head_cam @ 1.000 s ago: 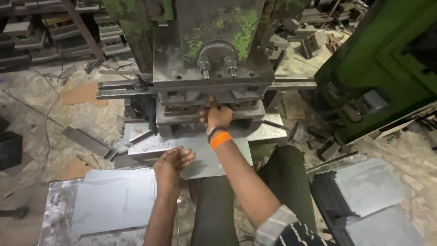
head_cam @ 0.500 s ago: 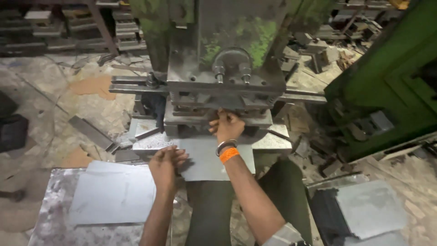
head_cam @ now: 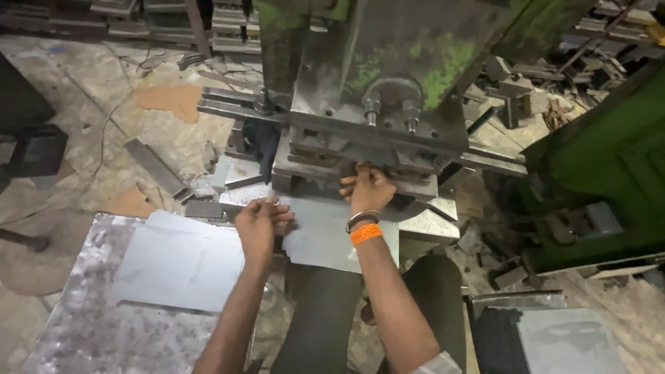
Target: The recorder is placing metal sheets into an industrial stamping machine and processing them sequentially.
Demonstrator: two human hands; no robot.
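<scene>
A flat grey metal sheet (head_cam: pixel 325 239) lies on the bed of a green and grey press machine (head_cam: pixel 388 90), its far edge under the die. My left hand (head_cam: pixel 260 225) grips the sheet's left edge with curled fingers. My right hand (head_cam: pixel 367 188), with an orange band and a metal bangle at the wrist, rests at the sheet's far edge, fingers reaching into the gap under the die block. My legs in dark trousers show below the sheet.
A stack of metal sheets (head_cam: pixel 180 260) lies on a steel plate at the lower left. More sheets (head_cam: pixel 554 339) lie at the lower right. A green machine body (head_cam: pixel 609 173) stands to the right. Metal bars and scrap litter the dusty floor (head_cam: pixel 104 118).
The view has swung so the press sits further right and lower. Both hands stay on the sheet, the right hand still at the die gap.
</scene>
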